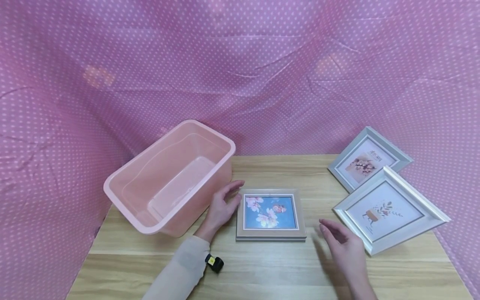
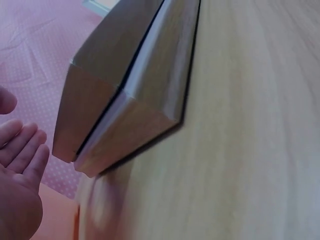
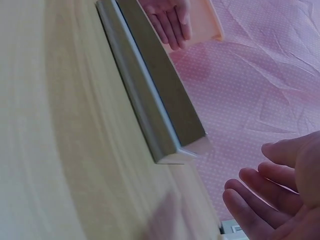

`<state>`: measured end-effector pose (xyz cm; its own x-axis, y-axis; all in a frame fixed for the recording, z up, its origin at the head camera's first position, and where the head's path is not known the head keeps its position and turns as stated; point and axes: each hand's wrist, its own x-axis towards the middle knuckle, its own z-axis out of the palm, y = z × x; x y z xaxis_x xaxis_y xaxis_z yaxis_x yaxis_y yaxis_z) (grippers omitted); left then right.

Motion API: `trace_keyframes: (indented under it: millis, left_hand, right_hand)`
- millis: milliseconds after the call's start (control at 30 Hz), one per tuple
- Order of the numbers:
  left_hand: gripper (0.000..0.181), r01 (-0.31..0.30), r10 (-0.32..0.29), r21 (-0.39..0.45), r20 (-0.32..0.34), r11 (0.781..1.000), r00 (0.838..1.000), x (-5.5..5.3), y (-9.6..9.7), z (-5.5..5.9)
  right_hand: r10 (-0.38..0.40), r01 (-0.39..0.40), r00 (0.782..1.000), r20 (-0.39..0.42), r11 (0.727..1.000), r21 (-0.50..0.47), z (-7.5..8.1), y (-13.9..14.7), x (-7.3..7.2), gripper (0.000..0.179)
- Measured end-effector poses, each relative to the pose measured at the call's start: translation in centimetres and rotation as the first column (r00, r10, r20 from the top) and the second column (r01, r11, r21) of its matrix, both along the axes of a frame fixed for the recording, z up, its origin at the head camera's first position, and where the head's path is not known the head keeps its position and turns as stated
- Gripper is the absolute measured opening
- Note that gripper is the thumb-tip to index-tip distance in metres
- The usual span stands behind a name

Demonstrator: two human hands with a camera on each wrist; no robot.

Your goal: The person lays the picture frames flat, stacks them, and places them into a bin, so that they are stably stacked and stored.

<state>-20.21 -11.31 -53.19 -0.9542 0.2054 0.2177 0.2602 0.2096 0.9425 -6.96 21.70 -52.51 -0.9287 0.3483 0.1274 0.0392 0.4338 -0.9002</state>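
Observation:
Two picture frames lie stacked flat on the table; the top picture frame [image 1: 271, 234] shows pink blossoms on blue. In the left wrist view the lower picture frame [image 2: 150, 117] shows under it, edges nearly lined up. My left hand [image 1: 223, 204] is at the stack's left side, fingers extended, fingertips close to its upper left corner. My right hand [image 1: 346, 250] hovers to the right of the stack, apart from it, fingers loosely bent with nothing between them. Just beyond that hand stands a white picture frame [image 1: 390, 212] with a plant-pot print.
A pink plastic bin [image 1: 221, 177] stands at the left, close beside my left forearm. Behind the white frame, a grey picture frame [image 1: 339, 166] with a flower print leans at the back right. Pink dotted cloth [image 1: 262, 104] hangs around the wooden table [image 1: 270, 266].

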Motion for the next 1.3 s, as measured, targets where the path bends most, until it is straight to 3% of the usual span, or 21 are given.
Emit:
trace_keyframes:
  millis: [267, 833, 1100, 1300]
  left_hand:
    - [0.045, 0.027, -0.025, -0.046, 0.043, 0.999, 0.999, 0.0, 0.7, 1.0]
    - [0.049, 0.193, -0.187, -0.043, 0.117, 0.980, 0.975, -0.6, 3.8, 2.3]
    - [0.047, 0.241, -0.229, -0.072, 0.146, 0.968, 0.963, -0.6, 5.4, 3.2]
    - [0.047, 0.277, -0.268, -0.050, 0.139, 0.960, 0.953, -0.5, 6.6, 3.4]
  right_hand:
    - [-0.062, 0.061, 0.997, -0.041, 0.997, -0.046, 0.8, 1.0, -0.2, 0.020]
    - [-0.165, 0.146, 0.976, -0.144, 0.980, -0.134, 2.1, 3.8, 0.3, 0.022]
    - [-0.255, 0.244, 0.958, -0.134, 0.965, -0.091, 2.9, 5.0, 0.8, 0.024]
    - [-0.275, 0.264, 0.945, -0.176, 0.961, -0.082, 3.4, 5.8, 1.1, 0.024]
